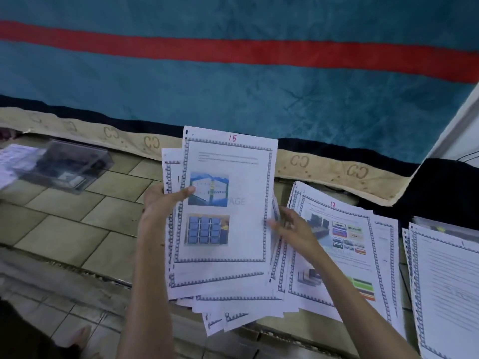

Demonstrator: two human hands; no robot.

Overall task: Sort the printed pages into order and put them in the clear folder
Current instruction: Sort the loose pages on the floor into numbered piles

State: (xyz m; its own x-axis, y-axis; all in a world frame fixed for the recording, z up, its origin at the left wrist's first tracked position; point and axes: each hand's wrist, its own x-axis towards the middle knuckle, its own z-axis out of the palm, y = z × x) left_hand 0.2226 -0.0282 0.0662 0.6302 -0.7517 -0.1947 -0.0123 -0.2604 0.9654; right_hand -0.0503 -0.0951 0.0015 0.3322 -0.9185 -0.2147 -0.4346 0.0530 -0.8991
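The left hand grips a loose sheaf of printed pages at its left edge, thumb curled across the front sheet and fingers hidden behind it. The sheaf is held up off the floor and fanned unevenly, with corners sticking out below and to the right. Its top sheet carries a red handwritten 15 and two small pictures inside a blue border.

The right hand is at the sheaf's right edge, its fingers blurred; they seem loosely spread and touching the sheet edges, but whether they pinch a page I cannot tell.

Just to the right, a pile on the tiled floor shows a page marked 13 on top. Further right lies another pile of text pages. The clear folder sits well apart at the far left on the tiles, with papers beside it. A teal blanket with a red stripe hangs behind.

This looks like the middle of the sorting step: pages are being checked by number and dealt into piles, and nothing has gone into the folder yet. With 13 showing on the pile, page 15 probably should not go down until 14 is found, so the next move calls for peeling sheets one at a time from the sheaf without letting the loose fan slip.
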